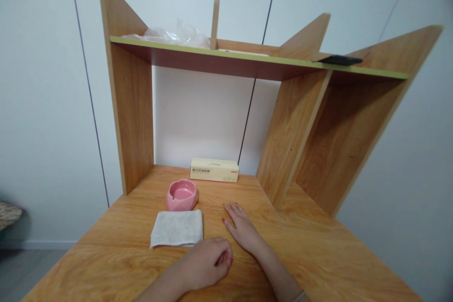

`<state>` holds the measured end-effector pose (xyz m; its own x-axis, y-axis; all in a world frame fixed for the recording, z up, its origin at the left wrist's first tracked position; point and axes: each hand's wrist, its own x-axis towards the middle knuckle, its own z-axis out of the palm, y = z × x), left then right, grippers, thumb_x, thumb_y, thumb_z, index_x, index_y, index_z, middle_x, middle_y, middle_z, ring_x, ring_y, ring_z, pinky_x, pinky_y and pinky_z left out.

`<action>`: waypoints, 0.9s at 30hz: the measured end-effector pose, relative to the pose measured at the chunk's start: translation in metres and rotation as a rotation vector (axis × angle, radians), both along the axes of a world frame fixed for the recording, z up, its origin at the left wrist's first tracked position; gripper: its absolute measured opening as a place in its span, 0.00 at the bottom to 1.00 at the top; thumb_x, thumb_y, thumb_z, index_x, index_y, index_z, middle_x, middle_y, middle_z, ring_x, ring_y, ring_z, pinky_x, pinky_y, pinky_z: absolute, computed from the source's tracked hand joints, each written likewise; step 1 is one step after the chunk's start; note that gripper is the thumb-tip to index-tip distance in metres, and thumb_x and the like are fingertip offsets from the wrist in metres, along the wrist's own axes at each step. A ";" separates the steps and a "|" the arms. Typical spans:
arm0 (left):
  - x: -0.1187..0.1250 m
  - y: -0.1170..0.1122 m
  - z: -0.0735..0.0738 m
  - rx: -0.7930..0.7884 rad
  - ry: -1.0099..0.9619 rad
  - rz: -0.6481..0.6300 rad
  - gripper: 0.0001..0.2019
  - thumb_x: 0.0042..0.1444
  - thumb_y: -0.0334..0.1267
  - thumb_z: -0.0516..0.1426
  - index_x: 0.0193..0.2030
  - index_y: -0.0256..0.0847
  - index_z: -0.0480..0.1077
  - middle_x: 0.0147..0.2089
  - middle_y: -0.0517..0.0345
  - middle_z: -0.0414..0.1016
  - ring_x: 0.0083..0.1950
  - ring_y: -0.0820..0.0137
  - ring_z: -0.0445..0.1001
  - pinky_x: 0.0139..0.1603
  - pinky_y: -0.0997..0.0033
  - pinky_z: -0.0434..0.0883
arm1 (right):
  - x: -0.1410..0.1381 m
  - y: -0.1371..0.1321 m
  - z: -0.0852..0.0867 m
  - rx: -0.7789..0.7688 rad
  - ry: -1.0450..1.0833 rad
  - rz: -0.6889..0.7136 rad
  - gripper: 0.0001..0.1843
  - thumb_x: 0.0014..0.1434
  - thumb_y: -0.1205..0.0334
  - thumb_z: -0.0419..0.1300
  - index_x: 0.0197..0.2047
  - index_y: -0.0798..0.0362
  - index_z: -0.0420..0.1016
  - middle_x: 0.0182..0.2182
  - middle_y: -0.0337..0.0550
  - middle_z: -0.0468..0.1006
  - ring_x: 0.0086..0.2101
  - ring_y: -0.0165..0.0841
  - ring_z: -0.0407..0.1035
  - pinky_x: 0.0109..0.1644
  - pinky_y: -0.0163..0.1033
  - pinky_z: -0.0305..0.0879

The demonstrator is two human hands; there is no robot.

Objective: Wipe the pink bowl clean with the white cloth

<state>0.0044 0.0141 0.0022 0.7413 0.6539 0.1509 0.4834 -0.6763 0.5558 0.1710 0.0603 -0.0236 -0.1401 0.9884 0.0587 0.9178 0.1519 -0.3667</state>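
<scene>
My left hand [207,262] rests on the wooden desk [318,255] with its fingers curled into a loose fist, just below a folded white cloth [177,229]; nothing shows in it. My right hand [242,229] lies flat, palm down, fingers stretched out, to the right of the cloth and holding nothing. A pink ceramic ashtray [181,195] sits just behind the cloth. A long beige box [214,170] with printed text lies at the back of the desk near the wall.
A wooden hutch with upright side panels [132,118] and a top shelf [247,62] stands on the desk. Crumpled clear plastic [173,35] and a dark flat object [340,60] lie on the shelf. White wall panels stand behind.
</scene>
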 end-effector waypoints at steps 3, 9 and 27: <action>0.000 -0.001 0.001 0.002 0.004 -0.005 0.07 0.48 0.26 0.48 0.30 0.41 0.64 0.30 0.63 0.69 0.30 0.76 0.66 0.29 0.81 0.61 | 0.000 0.000 0.000 0.006 -0.002 0.000 0.29 0.59 0.53 0.43 0.60 0.58 0.54 0.61 0.51 0.51 0.60 0.38 0.39 0.61 0.43 0.39; -0.001 0.000 -0.002 0.011 -0.006 -0.012 0.07 0.48 0.27 0.48 0.30 0.41 0.63 0.30 0.63 0.68 0.30 0.76 0.65 0.30 0.81 0.61 | 0.001 0.001 -0.002 0.021 0.015 0.008 0.30 0.59 0.53 0.43 0.61 0.60 0.52 0.60 0.51 0.52 0.60 0.37 0.39 0.61 0.43 0.39; -0.002 0.002 0.001 -0.042 0.012 -0.010 0.06 0.49 0.27 0.48 0.31 0.41 0.63 0.30 0.63 0.67 0.30 0.76 0.64 0.30 0.81 0.61 | 0.002 0.003 -0.004 0.025 0.017 0.008 0.30 0.58 0.52 0.44 0.60 0.59 0.53 0.60 0.49 0.51 0.60 0.37 0.40 0.61 0.43 0.39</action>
